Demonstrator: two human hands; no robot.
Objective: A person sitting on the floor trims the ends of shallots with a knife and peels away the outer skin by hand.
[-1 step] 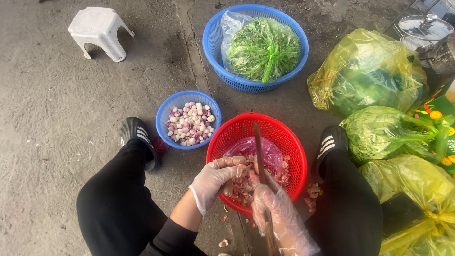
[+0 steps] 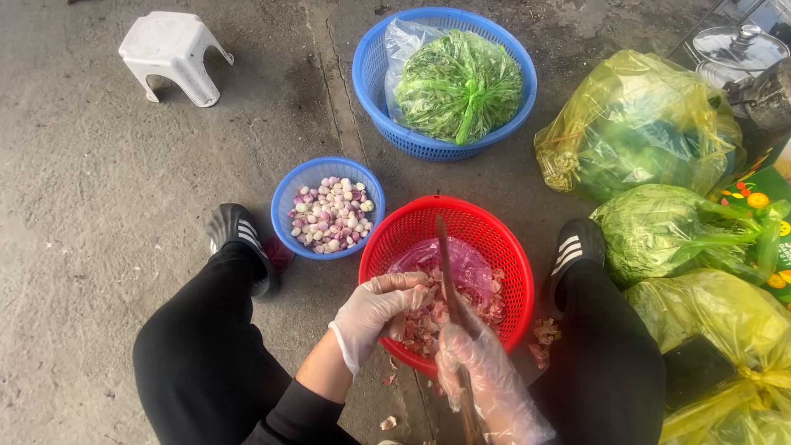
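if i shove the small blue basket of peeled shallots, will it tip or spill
The small blue basket looks like thin plastic, wide and low, so it would likely slide on the concrete floor rather than tip. The peeled shallots are small and round and sit below the rim; a hard shove might make them roll about, probably not out.

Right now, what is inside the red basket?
The red basket holds a pink plastic bag and reddish peelings. The gloved hands and the knife hide its near side.

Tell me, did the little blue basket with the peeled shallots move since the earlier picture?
No. The small blue basket sits in the same spot beside the red basket, below the white stool.
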